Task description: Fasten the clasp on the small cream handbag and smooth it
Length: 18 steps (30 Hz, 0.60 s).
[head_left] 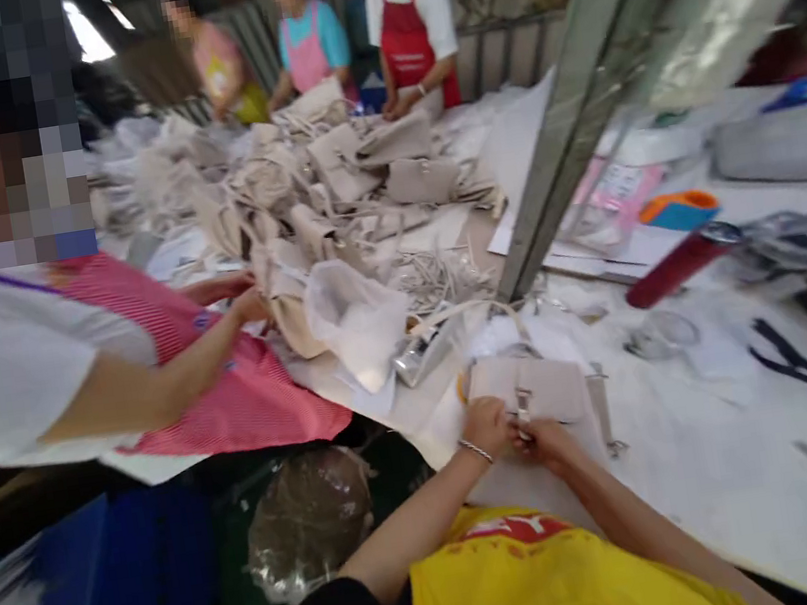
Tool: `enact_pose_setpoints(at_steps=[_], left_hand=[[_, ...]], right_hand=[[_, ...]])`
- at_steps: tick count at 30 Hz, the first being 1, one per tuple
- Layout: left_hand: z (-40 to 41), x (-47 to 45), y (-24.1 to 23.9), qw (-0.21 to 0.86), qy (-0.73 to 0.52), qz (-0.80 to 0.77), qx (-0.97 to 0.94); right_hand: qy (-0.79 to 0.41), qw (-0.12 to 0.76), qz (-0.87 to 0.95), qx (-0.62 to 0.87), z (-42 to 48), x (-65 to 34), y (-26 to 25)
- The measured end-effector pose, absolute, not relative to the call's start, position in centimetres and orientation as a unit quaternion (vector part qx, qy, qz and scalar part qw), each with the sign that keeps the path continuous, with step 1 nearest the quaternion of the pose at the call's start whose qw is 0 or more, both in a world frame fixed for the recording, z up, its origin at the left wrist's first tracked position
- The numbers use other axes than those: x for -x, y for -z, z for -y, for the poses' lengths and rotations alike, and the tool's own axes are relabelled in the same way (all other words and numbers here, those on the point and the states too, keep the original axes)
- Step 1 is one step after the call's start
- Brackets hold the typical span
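A small beige bag (547,388) lies flat on the white table (716,468) in front of me. My left hand (487,427), with a thin bracelet on the wrist, grips the bag's near left edge with its fingers curled. My right hand (550,442) is closed at the bag's near edge, beside a small metal fitting (522,410) on the front. The two hands almost touch. Motion blur hides the fingertips, so I cannot make out exactly what they pinch.
A co-worker in a pink striped apron (234,388) reaches into a heap of beige bags (326,193) on the left. Three people stand at the far end. A slanted metal post (559,127) rises mid-table. A red-handled tool (672,270) and black scissors (800,370) lie on the right.
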<state>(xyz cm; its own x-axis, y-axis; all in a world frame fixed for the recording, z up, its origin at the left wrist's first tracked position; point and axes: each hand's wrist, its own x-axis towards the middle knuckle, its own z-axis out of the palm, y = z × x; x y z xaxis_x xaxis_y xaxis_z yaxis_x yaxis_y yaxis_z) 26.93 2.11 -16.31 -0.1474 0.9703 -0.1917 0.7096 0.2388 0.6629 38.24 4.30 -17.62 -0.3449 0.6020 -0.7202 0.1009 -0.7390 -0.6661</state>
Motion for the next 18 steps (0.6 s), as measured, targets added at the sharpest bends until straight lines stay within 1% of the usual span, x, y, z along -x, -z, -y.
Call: enact_pose_setpoints(at_steps=[3,5,7,9,11,13,16,18], left_hand=[[-2.6,-27.8,18.8,0.353,-0.312,-0.699,-0.537],[-2.5,-28.1,19.6,0.404,-0.336,-0.696,-0.49],[-2.6,-28.7,19.9,0.442,-0.331,-0.705,-0.445],[-3.1,-29.5,20.0,0.51,-0.325,-0.714,-0.353],[-4.0,-30.2,20.0,0.593,-0.304,-0.706,-0.241],[-4.9,-30.6,20.1,0.654,-0.279,-0.684,-0.163],[-5.7,-30.5,20.0,0.696,-0.277,-0.651,-0.121],[-5.9,-30.3,19.8,0.724,-0.285,-0.622,-0.087]], right_hand=[[-0.78,0.201,0.229,0.547,-4.5,-39.9,18.3],[-0.777,0.21,0.247,0.54,-4.8,-39.9,18.3],[-0.754,0.201,0.305,0.546,-5.0,-40.1,18.2],[-0.73,0.188,0.348,0.557,-5.0,-40.6,18.0],[-0.722,0.183,0.329,0.58,-5.0,-41.4,18.0],[-0.723,0.187,0.27,0.608,-5.1,-41.9,18.3],[-0.709,0.213,0.224,0.634,-5.3,-42.2,19.1],[-0.69,0.237,0.26,0.633,-5.5,-42.0,19.9]])
